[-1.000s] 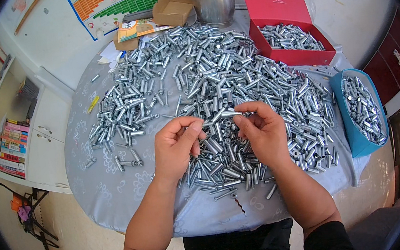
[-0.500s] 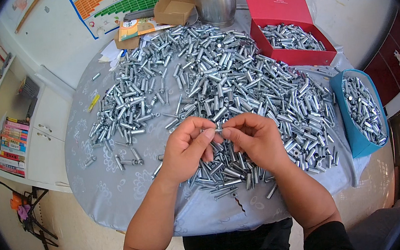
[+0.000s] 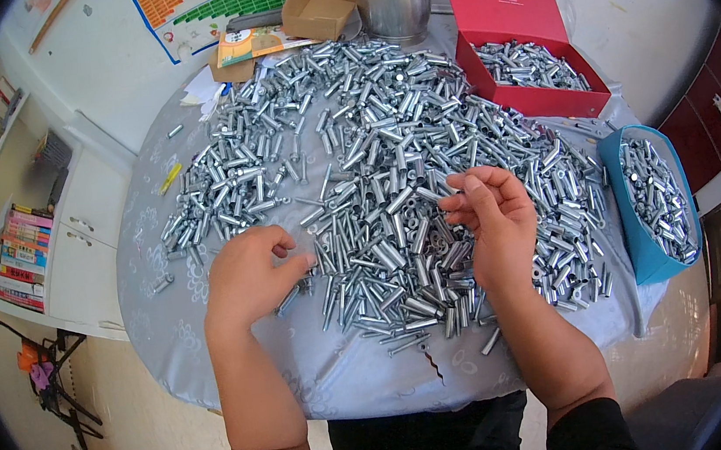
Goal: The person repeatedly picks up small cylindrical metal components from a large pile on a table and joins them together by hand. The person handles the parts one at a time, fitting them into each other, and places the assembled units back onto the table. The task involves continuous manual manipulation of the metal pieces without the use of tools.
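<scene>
My left hand (image 3: 258,271) hovers over the near left edge of a heap of silvery bolts and metal sleeves (image 3: 389,248). Its thumb and fingers are apart, and I see nothing held between them; some metal pieces lie partly hidden beneath. Over the heap's right part, my right hand (image 3: 501,223) is raised with fingers loosely curled and the thumb apart from them. No piece shows in it. A looser group of bolts with sleeves on them (image 3: 236,172) lies to the left of the main heap.
A red lidded box (image 3: 541,101) and a teal bin (image 3: 633,223), both full of metal pieces, stand at the right. A steel pot (image 3: 394,2) and a cardboard box (image 3: 318,8) are at the back. A yellow tool (image 3: 170,178) lies on the grey tablecloth (image 3: 160,325).
The hands have parted from a shared pinch on a small metal piece. My left hand moved left and down; my right moved right and slightly up, its fingers loosened.
</scene>
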Demonstrator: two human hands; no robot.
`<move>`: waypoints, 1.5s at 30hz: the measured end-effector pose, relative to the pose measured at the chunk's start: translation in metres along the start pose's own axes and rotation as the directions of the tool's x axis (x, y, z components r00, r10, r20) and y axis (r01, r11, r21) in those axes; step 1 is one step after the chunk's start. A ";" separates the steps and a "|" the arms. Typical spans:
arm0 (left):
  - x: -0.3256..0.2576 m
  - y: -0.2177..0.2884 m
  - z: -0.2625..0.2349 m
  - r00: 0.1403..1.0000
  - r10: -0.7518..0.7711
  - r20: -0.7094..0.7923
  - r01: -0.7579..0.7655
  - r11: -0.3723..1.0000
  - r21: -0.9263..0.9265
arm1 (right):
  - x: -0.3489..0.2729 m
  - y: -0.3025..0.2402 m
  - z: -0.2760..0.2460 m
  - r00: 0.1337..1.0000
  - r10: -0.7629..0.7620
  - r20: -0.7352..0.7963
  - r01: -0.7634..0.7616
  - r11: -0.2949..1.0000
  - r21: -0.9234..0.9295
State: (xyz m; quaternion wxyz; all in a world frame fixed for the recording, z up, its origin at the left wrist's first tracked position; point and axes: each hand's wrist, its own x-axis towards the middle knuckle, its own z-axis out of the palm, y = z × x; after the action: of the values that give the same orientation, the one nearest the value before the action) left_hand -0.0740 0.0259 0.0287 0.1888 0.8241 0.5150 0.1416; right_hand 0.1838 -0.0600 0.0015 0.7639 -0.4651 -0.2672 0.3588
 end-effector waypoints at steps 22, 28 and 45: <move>0.014 0.006 0.032 0.967 0.252 -0.044 -0.255 0.965 -0.067 | -0.005 0.001 0.002 0.993 0.048 0.106 -0.036 0.993 -0.113; 0.015 0.016 0.036 0.975 0.145 -0.171 -0.181 0.958 -0.223 | -0.005 0.000 0.002 0.990 0.068 0.127 -0.052 0.991 -0.122; 0.009 0.058 0.061 0.998 0.056 0.031 0.011 0.324 -0.946 | -0.017 0.009 0.006 0.952 0.008 0.305 0.101 0.935 -0.340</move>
State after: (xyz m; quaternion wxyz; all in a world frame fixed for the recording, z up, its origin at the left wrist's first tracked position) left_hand 0.0019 0.0007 0.0008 0.6454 0.5714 0.3196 0.3934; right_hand 0.1665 -0.0680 -0.0051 0.6270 -0.5274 -0.4515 0.3533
